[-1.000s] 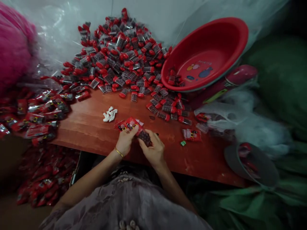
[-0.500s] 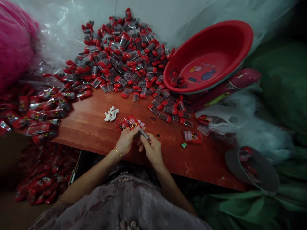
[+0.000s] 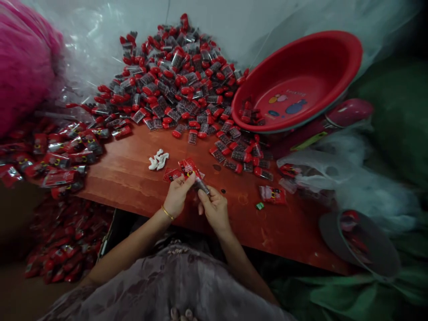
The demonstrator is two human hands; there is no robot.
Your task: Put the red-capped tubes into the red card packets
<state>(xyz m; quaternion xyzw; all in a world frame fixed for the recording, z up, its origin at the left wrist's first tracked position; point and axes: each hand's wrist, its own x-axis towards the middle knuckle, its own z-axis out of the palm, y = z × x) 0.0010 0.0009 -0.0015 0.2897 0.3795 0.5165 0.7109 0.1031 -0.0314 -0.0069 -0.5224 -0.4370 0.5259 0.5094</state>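
My left hand, with a gold bracelet at the wrist, pinches a red printed packet over the table's front part. My right hand is closed on the lower end of a narrow clear tube with dark contents. Packet and tube meet between the hands; I cannot tell how far the tube sits inside. Another red packet lies flat just beyond my left fingers. White curled pieces rest on the wood further back.
Red-capped clear tubes are heaped at the back. A red basin leans at the right. Filled red packets pile up at the left, more below the edge. A packet, a green chip and a grey container are at the right.
The view has shifted slightly, so everything sits a little further right. Both hands keep their grip, and the packet and tube in them have turned slightly.
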